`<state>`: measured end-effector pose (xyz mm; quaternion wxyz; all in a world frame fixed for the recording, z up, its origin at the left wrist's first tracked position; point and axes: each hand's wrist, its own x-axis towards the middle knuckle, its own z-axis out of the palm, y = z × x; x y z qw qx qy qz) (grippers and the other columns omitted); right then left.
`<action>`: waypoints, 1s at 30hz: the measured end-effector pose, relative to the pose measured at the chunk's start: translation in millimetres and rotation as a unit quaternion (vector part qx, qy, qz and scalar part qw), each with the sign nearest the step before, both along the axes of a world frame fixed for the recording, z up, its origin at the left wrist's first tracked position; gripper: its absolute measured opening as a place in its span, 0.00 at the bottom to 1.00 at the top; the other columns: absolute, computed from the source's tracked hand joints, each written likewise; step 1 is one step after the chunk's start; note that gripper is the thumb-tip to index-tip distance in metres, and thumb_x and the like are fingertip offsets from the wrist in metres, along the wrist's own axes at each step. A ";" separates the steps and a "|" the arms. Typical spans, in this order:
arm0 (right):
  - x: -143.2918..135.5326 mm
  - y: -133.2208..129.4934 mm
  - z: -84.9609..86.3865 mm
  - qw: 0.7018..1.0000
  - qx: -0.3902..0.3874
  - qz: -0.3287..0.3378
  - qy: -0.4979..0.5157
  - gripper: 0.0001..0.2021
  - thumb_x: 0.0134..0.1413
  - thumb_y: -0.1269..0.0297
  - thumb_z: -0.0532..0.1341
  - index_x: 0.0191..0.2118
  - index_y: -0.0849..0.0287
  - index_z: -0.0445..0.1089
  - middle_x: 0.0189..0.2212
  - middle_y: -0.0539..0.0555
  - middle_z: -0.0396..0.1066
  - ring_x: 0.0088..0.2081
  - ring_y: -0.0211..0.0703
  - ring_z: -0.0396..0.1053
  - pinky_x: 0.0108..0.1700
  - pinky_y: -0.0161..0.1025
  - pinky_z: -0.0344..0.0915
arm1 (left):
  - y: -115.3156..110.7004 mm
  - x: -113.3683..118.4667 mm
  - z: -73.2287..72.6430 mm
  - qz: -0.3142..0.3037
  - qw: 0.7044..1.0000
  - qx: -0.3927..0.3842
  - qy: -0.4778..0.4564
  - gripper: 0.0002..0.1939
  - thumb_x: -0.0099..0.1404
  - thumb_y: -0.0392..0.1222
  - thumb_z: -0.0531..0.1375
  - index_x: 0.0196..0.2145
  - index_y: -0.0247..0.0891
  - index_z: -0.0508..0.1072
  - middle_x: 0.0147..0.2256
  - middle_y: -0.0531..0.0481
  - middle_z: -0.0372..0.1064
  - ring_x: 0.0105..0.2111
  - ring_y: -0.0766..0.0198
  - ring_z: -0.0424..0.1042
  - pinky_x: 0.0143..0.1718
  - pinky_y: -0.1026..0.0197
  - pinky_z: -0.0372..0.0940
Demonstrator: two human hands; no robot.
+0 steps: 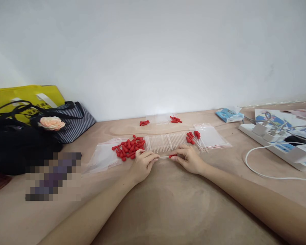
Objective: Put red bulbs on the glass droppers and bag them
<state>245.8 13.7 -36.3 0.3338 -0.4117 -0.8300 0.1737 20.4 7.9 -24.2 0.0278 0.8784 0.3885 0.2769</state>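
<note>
We've got yellow bag (49, 92), striped bag (78, 119), peach flower (51, 123) at middle left; blue packet (227, 115), white power strip (273, 146), plugged-in cables at middle right.

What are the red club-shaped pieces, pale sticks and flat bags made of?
Red club-shaped pieces: probably rubber or plastic; smooth, evenly coloured. Pale sticks: smooth, wood or plastic; no grain discernible. Flat bags: likely glossy plastic film, being translucent.

The head camera looks forward and down across the table (168, 207) to the wall (153, 58) beyond.
</note>
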 end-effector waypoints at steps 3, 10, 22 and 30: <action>-1.1 0.0 -0.7 1.000 -0.011 0.012 0.020 0.08 0.54 0.62 0.56 0.36 0.55 0.71 0.30 0.53 0.70 0.35 0.41 0.65 0.38 0.40 0.58 | 0.4 -0.6 -0.8 -0.005 1.000 0.004 0.002 0.12 0.65 0.37 0.48 0.37 0.40 0.71 0.34 0.51 0.72 0.33 0.67 0.68 0.43 0.56 0.49; -3.7 -5.1 4.1 0.998 -0.020 0.053 0.011 0.07 0.57 0.64 0.52 0.33 0.58 0.66 0.29 0.51 0.67 0.35 0.40 0.62 0.42 0.42 0.57 | 0.2 -0.5 -1.9 -0.034 0.999 0.009 -0.003 0.14 0.65 0.36 0.47 0.40 0.42 0.71 0.33 0.51 0.71 0.32 0.68 0.67 0.40 0.59 0.52; -2.0 -4.9 3.3 0.989 -0.039 0.122 0.072 0.07 0.55 0.64 0.54 0.32 0.59 0.67 0.27 0.51 0.68 0.32 0.37 0.63 0.37 0.36 0.60 | -3.1 3.2 -0.3 -0.051 0.999 0.000 0.017 0.16 0.62 0.30 0.46 0.38 0.39 0.71 0.33 0.50 0.73 0.32 0.66 0.69 0.37 0.58 0.50; -2.1 -7.1 5.6 0.991 0.029 0.119 0.046 0.07 0.54 0.64 0.55 0.30 0.58 0.68 0.25 0.51 0.70 0.30 0.38 0.63 0.34 0.37 0.60 | -5.7 4.5 0.3 -0.036 0.995 0.047 0.083 0.17 0.58 0.27 0.46 0.38 0.39 0.70 0.31 0.50 0.73 0.30 0.65 0.68 0.35 0.57 0.48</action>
